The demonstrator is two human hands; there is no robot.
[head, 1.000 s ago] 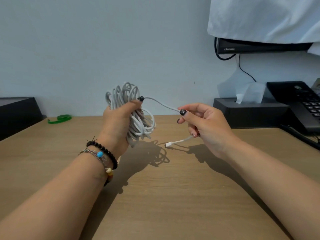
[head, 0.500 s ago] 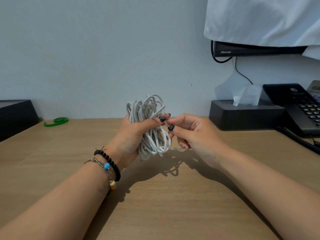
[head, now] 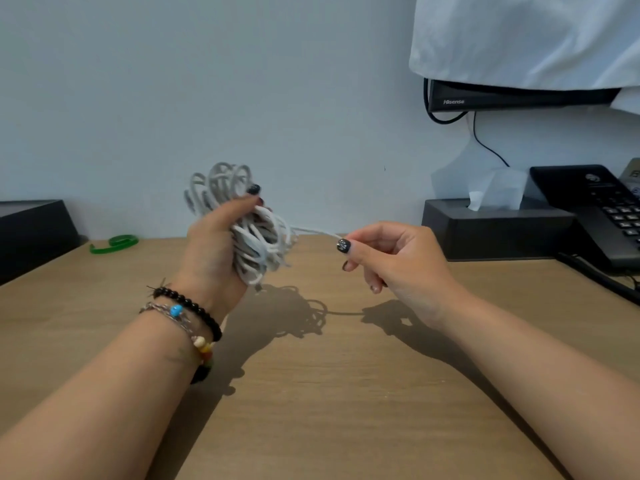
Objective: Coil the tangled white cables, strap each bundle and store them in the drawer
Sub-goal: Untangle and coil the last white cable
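My left hand grips a thick bundle of coiled white cable and holds it upright above the wooden desk. Loops stick out above and below the fist. One loose strand runs from the bundle to the right. My right hand pinches that strand between thumb and forefinger, about a hand's width from the bundle. The cable's end is hidden inside the right hand. No drawer is in view.
A green strap lies at the desk's back left, beside a black box. At the back right stand a dark tissue box and a black desk phone. A cloth-covered monitor hangs above them.
Half a second ago my right hand was at the bundle beside the left thumb. It has now pulled away to the right, drawing a strand taut from the bundle's side.
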